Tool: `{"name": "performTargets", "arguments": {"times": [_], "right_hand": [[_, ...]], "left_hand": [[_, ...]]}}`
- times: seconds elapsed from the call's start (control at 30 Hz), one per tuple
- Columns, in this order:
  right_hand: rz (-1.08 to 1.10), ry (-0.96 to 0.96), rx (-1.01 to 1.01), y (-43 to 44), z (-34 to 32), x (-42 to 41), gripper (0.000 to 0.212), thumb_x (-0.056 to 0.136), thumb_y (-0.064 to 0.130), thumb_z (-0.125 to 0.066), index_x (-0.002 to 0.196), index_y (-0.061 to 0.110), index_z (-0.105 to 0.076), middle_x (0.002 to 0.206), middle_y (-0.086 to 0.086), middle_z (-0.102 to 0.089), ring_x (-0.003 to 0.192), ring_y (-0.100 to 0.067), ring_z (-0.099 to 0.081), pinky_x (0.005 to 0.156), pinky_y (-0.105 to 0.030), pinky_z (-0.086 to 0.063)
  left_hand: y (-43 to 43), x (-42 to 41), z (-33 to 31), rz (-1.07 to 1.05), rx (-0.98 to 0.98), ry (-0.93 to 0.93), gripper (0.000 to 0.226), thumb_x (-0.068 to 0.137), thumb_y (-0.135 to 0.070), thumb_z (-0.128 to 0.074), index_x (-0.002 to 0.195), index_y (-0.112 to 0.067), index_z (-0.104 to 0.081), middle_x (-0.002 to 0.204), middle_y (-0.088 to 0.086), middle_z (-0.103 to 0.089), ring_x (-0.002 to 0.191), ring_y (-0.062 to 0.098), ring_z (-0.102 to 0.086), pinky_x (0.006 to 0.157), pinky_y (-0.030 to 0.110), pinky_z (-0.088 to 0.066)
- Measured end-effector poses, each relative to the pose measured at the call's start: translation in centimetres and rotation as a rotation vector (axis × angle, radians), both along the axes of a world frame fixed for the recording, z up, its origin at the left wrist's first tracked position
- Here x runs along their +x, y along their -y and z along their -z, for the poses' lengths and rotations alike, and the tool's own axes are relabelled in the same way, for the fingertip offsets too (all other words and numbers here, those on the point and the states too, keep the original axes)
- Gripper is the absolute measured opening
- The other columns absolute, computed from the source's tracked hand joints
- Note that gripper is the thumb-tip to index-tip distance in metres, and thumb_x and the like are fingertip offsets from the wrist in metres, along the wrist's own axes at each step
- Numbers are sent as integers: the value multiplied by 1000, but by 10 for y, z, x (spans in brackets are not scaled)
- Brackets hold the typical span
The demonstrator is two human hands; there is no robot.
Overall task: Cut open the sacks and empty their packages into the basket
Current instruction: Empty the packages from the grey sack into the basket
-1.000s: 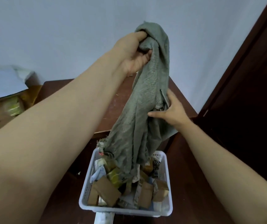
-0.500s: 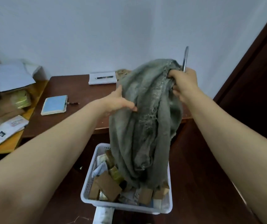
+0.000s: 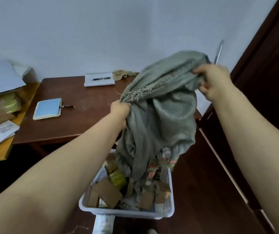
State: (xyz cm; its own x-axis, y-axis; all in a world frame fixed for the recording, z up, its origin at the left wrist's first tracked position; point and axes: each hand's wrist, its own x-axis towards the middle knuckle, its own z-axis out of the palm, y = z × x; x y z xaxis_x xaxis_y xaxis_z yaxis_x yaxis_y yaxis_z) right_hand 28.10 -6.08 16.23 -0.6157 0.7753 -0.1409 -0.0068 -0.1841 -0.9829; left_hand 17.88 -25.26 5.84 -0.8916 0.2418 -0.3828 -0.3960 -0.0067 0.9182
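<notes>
Grey-green sack (image 3: 160, 115) held up over white basket (image 3: 127, 212), lower end drooping into it; left hand (image 3: 120, 114) grips frayed edge, fingers curled into the cloth; right hand (image 3: 214, 81) higher, fingers bunched round the top fold; thin metal blade (image 3: 219, 51) sticks up behind that hand, hold on it can't tell; cardboard packages (image 3: 106, 191) piled in basket; brown desk (image 3: 78, 119) behind with blue notebook (image 3: 48, 111).

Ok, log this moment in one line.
step: emptying sack over basket | left hand: grips sack | right hand: grips sack, knife | packages: in basket
</notes>
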Motion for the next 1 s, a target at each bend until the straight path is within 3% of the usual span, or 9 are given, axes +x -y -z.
{"name": "performTargets", "arguments": {"times": [0.17,0.27,0.37,0.43,0.57,0.67,0.77,0.9,1.0], "right_hand": [[-93,391,61,-23,52,50,19,75,15,-74,87,11,-59,46,5,-54,27,-3,-32,32,-10,-20],[138,152,-103,-40,64,64,47,76,39,-64,109,6,-63,78,-6,-62,32,-5,-24,34,-12,-16],[141,2,85,-33,65,62,40,77,17,-71,115,6,-66,64,10,-62,34,1,-38,32,-13,-26],[-189,64,283,-10,64,51,63,71,10,-80,129,15,-56,98,15,-67,77,7,-62,58,-11,-50],[-561,137,347,22,90,18,121,55,8,-89,151,28,-18,148,19,-29,132,-1,-36,105,-27,-40],[-417,133,252,35,108,-2,104,50,11,-92,141,19,-41,130,0,-57,115,-15,-57,98,-41,-49],[-236,96,167,41,112,-17,60,57,4,-87,110,18,-60,103,-5,-69,94,-21,-67,86,-46,-55],[-255,73,47,59,98,-27,52,62,-2,-83,107,10,-60,94,-7,-70,77,-17,-70,62,-30,-58],[-447,111,-145,84,85,-28,26,75,-4,-74,95,6,-60,65,-4,-61,33,-1,-51,30,-13,-34]], "left_hand": [[-6,-6,-38,3,49,136,29,99,-11,-37,116,-6,-60,93,14,-66,77,27,-63,75,41,-56],[-9,-1,-44,29,43,20,27,96,-3,-41,113,-6,-62,93,14,-67,78,29,-64,72,43,-57],[-12,5,-43,112,31,-45,32,94,5,-41,115,-3,-63,100,15,-69,83,29,-66,70,39,-58],[-17,10,-42,175,52,-12,31,92,8,-41,114,0,-62,104,17,-68,85,28,-67,68,37,-58],[-28,18,-46,348,136,166,31,100,-6,-35,119,3,-58,111,21,-66,85,31,-69,64,40,-58],[-23,15,-51,496,222,112,32,94,5,-41,121,-1,-57,101,18,-67,81,26,-69,68,38,-60],[4,1,-48,573,281,-1,79,73,22,-47,142,-16,-40,119,13,-59,109,24,-58,87,35,-53],[26,6,-3,679,-175,-121,133,54,-15,-91,147,-48,-2,152,0,-27,140,21,-30,111,47,-32],[14,26,32,459,-258,-284,92,61,-29,-90,139,-21,-42,132,3,-56,121,19,-54,98,41,-49]]}}
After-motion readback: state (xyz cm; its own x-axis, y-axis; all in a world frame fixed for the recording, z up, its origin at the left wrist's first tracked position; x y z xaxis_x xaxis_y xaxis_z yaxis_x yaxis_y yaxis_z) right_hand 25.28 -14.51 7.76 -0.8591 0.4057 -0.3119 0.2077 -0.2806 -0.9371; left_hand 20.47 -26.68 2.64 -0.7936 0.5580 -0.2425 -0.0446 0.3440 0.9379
